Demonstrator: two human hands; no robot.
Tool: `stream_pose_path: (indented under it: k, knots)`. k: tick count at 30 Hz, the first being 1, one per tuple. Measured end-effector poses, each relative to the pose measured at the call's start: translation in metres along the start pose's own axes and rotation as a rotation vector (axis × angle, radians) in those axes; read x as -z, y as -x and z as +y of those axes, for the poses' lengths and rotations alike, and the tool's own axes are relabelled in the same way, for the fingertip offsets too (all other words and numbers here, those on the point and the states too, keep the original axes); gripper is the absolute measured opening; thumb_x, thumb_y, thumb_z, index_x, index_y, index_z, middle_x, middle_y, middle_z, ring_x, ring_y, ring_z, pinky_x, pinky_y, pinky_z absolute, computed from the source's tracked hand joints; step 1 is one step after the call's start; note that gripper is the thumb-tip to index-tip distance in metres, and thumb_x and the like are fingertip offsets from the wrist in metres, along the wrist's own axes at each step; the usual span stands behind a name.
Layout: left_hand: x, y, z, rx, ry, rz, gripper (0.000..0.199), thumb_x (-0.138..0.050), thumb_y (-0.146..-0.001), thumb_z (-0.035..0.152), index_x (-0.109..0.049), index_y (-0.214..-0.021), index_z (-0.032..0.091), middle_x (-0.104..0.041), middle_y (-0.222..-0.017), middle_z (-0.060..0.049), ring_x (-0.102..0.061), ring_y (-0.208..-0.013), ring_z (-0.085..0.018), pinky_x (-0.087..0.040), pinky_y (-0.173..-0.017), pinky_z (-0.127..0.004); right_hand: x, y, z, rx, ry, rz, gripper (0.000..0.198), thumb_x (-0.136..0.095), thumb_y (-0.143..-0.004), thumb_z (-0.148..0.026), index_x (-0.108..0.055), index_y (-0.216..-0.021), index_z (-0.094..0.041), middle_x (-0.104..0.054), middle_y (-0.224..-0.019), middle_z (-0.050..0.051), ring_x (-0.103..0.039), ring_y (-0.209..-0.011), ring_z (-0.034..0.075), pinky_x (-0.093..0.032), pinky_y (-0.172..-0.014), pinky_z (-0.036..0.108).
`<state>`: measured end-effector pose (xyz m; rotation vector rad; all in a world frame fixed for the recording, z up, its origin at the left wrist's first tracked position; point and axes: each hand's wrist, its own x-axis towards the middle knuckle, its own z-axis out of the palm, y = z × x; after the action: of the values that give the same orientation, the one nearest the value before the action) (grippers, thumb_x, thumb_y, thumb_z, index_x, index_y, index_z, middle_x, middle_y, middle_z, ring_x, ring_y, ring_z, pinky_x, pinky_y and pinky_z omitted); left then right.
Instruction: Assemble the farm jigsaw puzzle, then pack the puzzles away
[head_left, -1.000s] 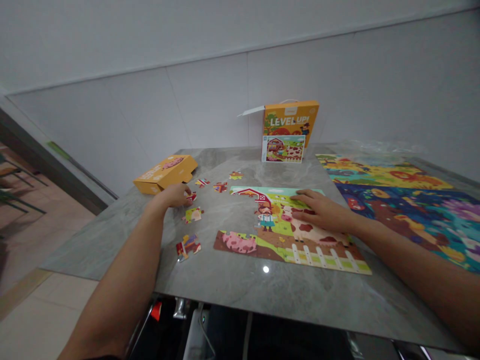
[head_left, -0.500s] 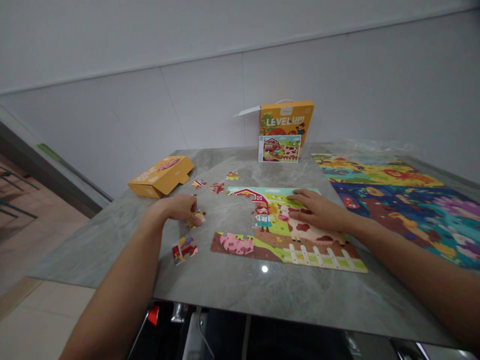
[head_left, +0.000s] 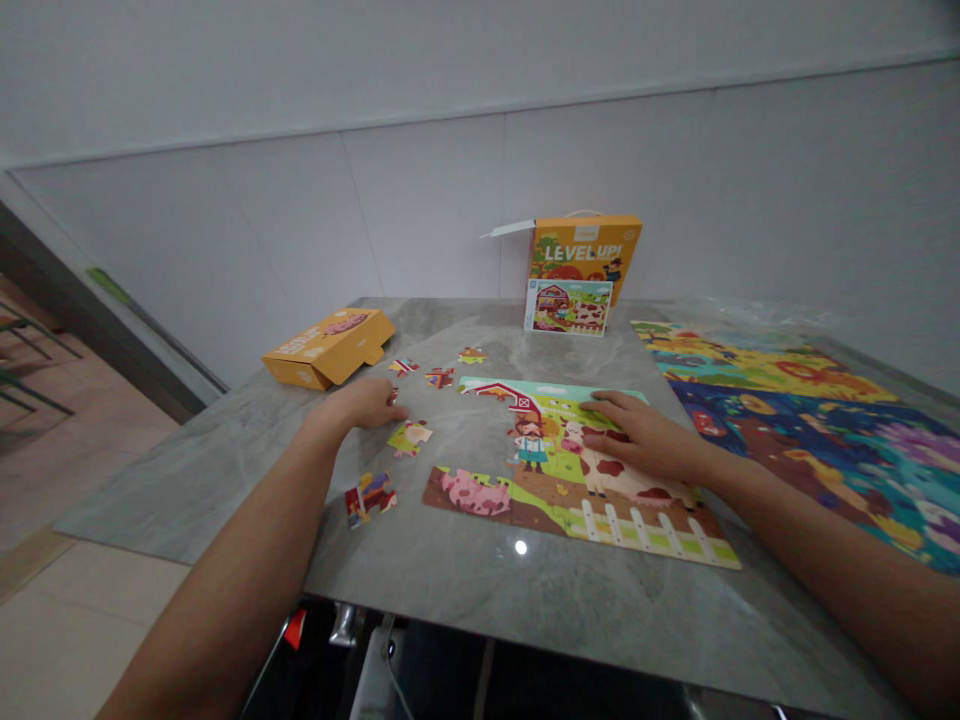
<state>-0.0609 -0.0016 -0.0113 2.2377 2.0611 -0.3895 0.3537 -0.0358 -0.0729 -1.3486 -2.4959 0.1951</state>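
My left hand (head_left: 367, 403) is curled over a small puzzle piece (head_left: 394, 395), which is mostly hidden under the fingers. Just below it lies a loose green and pink puzzle piece (head_left: 409, 438), apart from the hand. Closer to the front are red and purple puzzle pieces (head_left: 370, 498). My right hand (head_left: 637, 428) rests with fingers spread on the partly assembled farm puzzle (head_left: 540, 490), over the cow and the green field. The puzzle shows a farmer, a pig and a white fence, with a gap at its left middle.
More loose pieces (head_left: 440, 377) lie behind the gap. An orange box (head_left: 330, 345) sits at the back left. A "LEVEL UP!" box (head_left: 585, 245) stands at the wall, a farm picture card (head_left: 570, 307) before it. Colourful assembled puzzles (head_left: 810, 440) cover the right side.
My left hand has moved back and off the green and pink piece, onto a piece behind it. My right hand stays on the puzzle. The view has shifted slightly.
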Motion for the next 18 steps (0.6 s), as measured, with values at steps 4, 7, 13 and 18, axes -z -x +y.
stream_pose_path:
  k: [4,7,13,18]
  knots:
    - [-0.003,-0.012,-0.020,0.185,0.009,0.106,0.038,-0.048,-0.086,0.042,-0.066,-0.103,0.014,-0.069,-0.106,-0.015,-0.063,-0.096,-0.027,-0.046,-0.069,-0.029,-0.001,0.000,0.003,-0.004,0.019,-0.015,0.058,-0.044,-0.087,-0.060,-0.053,-0.129,-0.022,-0.047,-0.135,0.015,-0.048,-0.122,0.031,-0.040,-0.102,0.047]
    - [-0.002,-0.014,-0.028,0.225,0.031,0.120,0.045,-0.050,-0.085,0.044,-0.060,-0.117,0.014,-0.064,-0.117,-0.017,-0.060,-0.105,-0.029,-0.046,-0.077,-0.031,0.000,0.000,0.003,-0.012,0.036,-0.028,0.060,-0.043,-0.087,-0.060,-0.053,-0.129,-0.019,-0.046,-0.136,0.016,-0.047,-0.123,0.030,-0.039,-0.103,0.046]
    - [-0.001,-0.008,-0.025,0.085,0.056,0.033,0.058,-0.067,-0.071,0.044,-0.057,-0.123,0.021,-0.061,-0.126,-0.011,-0.058,-0.111,-0.027,-0.045,-0.085,-0.028,0.003,0.001,-0.002,-0.017,0.039,-0.030,0.059,-0.043,-0.087,-0.060,-0.053,-0.129,-0.020,-0.047,-0.136,0.017,-0.048,-0.122,0.031,-0.040,-0.103,0.048]
    - [-0.002,-0.008,-0.019,0.067,0.037,0.008,0.045,-0.065,-0.071,0.042,-0.063,-0.110,0.017,-0.067,-0.112,-0.012,-0.063,-0.098,-0.025,-0.047,-0.074,-0.026,0.003,0.001,-0.002,-0.025,0.048,-0.041,0.059,-0.041,-0.088,-0.060,-0.053,-0.129,-0.019,-0.046,-0.137,0.017,-0.047,-0.123,0.031,-0.039,-0.103,0.047]
